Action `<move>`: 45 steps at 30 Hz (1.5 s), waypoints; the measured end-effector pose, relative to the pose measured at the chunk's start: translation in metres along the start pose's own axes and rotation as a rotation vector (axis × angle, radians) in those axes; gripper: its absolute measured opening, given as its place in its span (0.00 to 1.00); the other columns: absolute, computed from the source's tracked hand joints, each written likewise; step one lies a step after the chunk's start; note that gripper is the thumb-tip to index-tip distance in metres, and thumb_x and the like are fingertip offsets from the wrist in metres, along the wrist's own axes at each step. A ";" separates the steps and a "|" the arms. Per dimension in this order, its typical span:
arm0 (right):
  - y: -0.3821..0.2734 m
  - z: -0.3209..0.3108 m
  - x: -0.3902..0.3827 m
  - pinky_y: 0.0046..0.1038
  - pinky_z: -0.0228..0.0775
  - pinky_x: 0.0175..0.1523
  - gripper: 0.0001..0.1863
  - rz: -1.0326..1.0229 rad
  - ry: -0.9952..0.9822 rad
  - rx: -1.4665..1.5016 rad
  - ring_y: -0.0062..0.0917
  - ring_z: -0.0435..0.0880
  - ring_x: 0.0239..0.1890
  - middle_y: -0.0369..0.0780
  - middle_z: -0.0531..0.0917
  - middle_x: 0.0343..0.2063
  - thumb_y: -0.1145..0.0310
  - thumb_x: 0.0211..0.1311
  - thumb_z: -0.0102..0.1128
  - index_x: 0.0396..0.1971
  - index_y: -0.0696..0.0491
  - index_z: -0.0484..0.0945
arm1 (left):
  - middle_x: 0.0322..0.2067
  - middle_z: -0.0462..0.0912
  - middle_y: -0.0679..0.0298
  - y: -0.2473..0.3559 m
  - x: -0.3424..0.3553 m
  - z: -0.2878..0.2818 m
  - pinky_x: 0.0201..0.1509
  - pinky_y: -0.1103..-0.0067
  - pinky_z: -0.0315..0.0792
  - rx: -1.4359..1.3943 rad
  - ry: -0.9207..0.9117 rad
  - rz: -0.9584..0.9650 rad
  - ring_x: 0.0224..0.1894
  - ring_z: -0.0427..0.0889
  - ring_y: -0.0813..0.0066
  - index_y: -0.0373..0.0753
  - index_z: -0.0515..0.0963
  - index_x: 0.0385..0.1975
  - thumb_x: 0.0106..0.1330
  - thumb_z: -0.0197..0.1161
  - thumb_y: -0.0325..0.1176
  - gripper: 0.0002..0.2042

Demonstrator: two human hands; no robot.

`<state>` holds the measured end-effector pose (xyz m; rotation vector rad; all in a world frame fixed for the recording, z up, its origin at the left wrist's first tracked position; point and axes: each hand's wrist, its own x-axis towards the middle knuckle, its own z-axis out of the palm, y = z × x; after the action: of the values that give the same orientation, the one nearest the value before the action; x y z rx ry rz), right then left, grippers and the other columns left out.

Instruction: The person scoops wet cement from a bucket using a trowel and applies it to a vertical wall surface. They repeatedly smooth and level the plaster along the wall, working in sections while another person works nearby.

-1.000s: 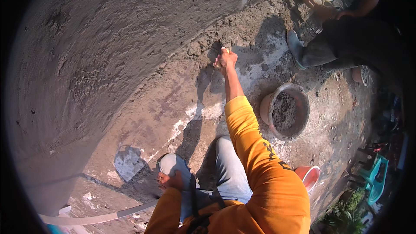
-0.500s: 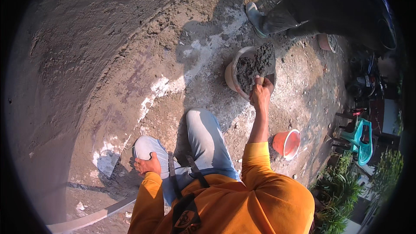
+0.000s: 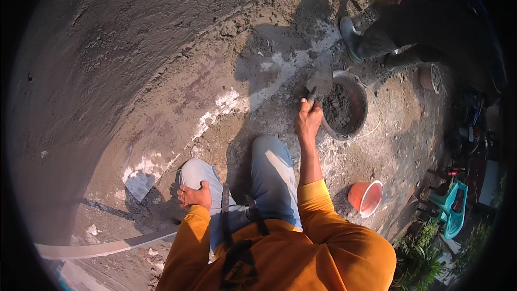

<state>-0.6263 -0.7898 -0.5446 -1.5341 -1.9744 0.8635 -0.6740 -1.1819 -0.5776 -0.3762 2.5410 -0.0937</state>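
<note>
My right hand [image 3: 308, 122] grips the handle of a trowel [image 3: 321, 81]. Its grey, mortar-smeared blade is at the left rim of a bucket [image 3: 362, 92]; whether the two touch I cannot tell. Wet grey mortar [image 3: 338, 109] partly fills this bucket, which stands on the ground ahead of me. My left hand [image 3: 196, 197] rests on my left knee, thumb raised and fingers spread over the jeans, with nothing held.
A rough plastered wall [image 3: 124, 37] runs along the left. An orange-red bucket [image 3: 366, 196] stands to my right. Ahead, another person in boots [image 3: 350, 37] bends near the wall's foot. A green plastic chair [image 3: 452, 209] and a long board [image 3: 107, 248] are also in view.
My right hand has drawn the trowel from over the mortar to the bucket's left side. The other person's arm has reached toward the wall. My view has shifted slightly.
</note>
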 end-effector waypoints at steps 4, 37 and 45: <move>0.028 0.139 -0.007 0.38 0.68 0.25 0.17 0.334 -0.110 0.284 0.32 0.78 0.19 0.42 0.78 0.22 0.60 0.71 0.60 0.35 0.61 0.73 | 0.69 0.63 0.42 0.005 0.007 -0.005 0.72 0.48 0.60 -0.027 -0.068 -0.048 0.72 0.63 0.44 0.30 0.59 0.72 0.54 0.68 0.60 0.51; -0.088 0.319 0.159 0.35 0.73 0.16 0.09 0.529 -0.415 1.038 0.27 0.75 0.14 0.37 0.74 0.19 0.65 0.69 0.60 0.35 0.51 0.70 | 0.64 0.69 0.42 0.000 0.018 0.001 0.71 0.51 0.61 -0.053 -0.002 -0.060 0.68 0.67 0.43 0.30 0.65 0.64 0.54 0.64 0.58 0.44; -0.088 0.148 0.127 0.32 0.73 0.16 0.09 0.471 -0.369 0.972 0.25 0.76 0.13 0.36 0.75 0.18 0.66 0.69 0.61 0.34 0.51 0.71 | 0.66 0.67 0.46 0.002 0.008 -0.006 0.70 0.50 0.63 -0.090 -0.049 -0.042 0.70 0.65 0.45 0.30 0.60 0.70 0.52 0.65 0.58 0.49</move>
<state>-0.8210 -0.7082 -0.5804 -1.2571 -1.0272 2.0288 -0.6841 -1.1818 -0.5765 -0.4615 2.4947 0.0144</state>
